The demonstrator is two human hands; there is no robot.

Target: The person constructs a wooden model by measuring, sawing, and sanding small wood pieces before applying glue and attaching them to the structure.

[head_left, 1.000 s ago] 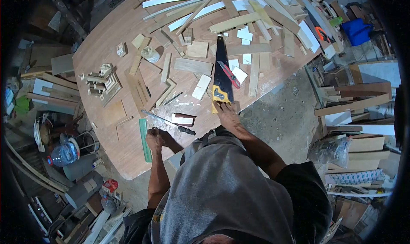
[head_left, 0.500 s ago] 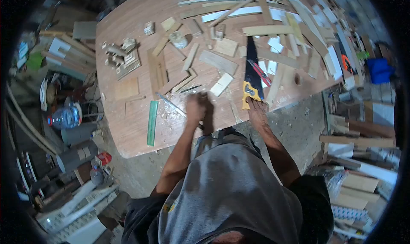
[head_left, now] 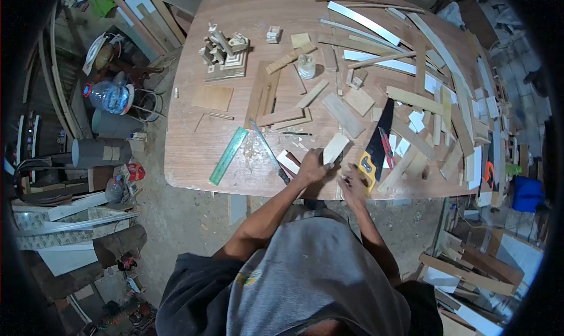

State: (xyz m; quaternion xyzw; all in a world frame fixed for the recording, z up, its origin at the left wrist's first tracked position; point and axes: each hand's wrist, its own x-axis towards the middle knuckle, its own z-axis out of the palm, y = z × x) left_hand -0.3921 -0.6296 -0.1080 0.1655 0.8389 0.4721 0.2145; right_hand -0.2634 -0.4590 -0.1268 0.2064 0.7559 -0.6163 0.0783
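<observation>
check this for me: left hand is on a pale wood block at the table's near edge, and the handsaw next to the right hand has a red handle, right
Not quite. In the head view the handsaw beside the right hand has a yellow handle, not red. The left hand is on the pale wood block near the table edge.

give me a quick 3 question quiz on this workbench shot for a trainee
1. True or false: the left hand grips a pale wood block.
2. What lies nearest the right hand? A) green ruler B) handsaw with a yellow handle C) water jug
3. Fill in: the green ruler lies on the table to the ____ of both hands in the picture.

Key
1. True.
2. B, its handle sits right beside that hand.
3. Left.
</observation>
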